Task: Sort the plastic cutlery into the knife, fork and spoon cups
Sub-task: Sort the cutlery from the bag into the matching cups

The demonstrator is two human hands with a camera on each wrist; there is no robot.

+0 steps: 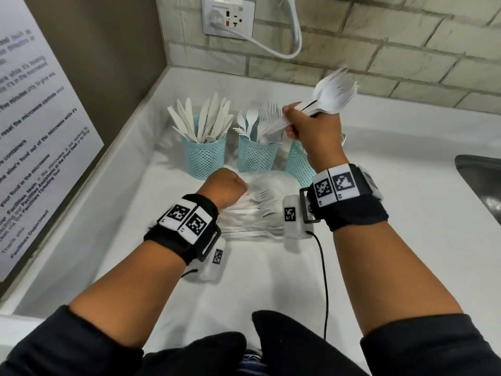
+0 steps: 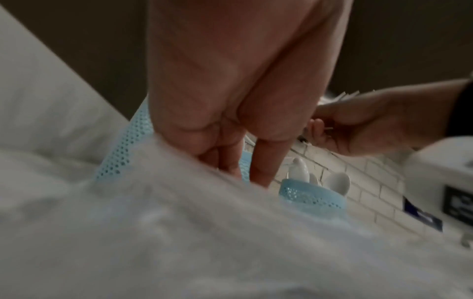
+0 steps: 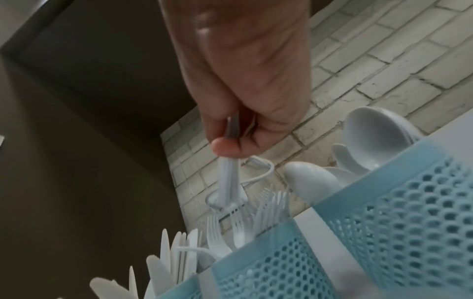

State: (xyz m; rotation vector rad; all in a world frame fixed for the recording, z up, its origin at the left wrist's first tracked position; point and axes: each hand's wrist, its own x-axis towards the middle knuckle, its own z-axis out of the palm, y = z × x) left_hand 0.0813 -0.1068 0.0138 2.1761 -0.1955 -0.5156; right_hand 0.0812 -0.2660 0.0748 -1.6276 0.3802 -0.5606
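White plastic fills the right hand point(image 1: 311, 126): its fingers are curled round a bundle point(image 1: 329, 97) of cutlery, with spoon bowls and some tines pointing up and to the right. The hand is raised above the spoon cup point(image 1: 298, 164) and just beside the fork cup point(image 1: 256, 157). In the right wrist view, one handle comes down out of the fist, and its tines hang among the forks point(image 3: 256, 210) already standing in that cup.

The left hand point(image 1: 226, 187) is low, over the pile point(image 1: 254, 215) of loose cutlery on the tabletop point(image 1: 406, 240). In the head view it looks like a fist. In the left wrist view the fingers point(image 2: 266, 161) point down into the blurred white pile, but I cannot tell if they pinch a piece.

Three blue mesh cups stand in a row near the wall. The knife cup point(image 1: 207, 158) on the left is full of knives, the fork cup in the middle holds many forks, and the spoon cup on the right, partly hidden by the right wrist, holds spoons point(image 3: 371, 131).

I judge that the task is well advanced but not finished. Left to do: the bundle in the right hand must go into its cups, and the pile on the tabletop, where several forks show, is not yet sorted. How many pieces lie in the pile is too blurred to say.
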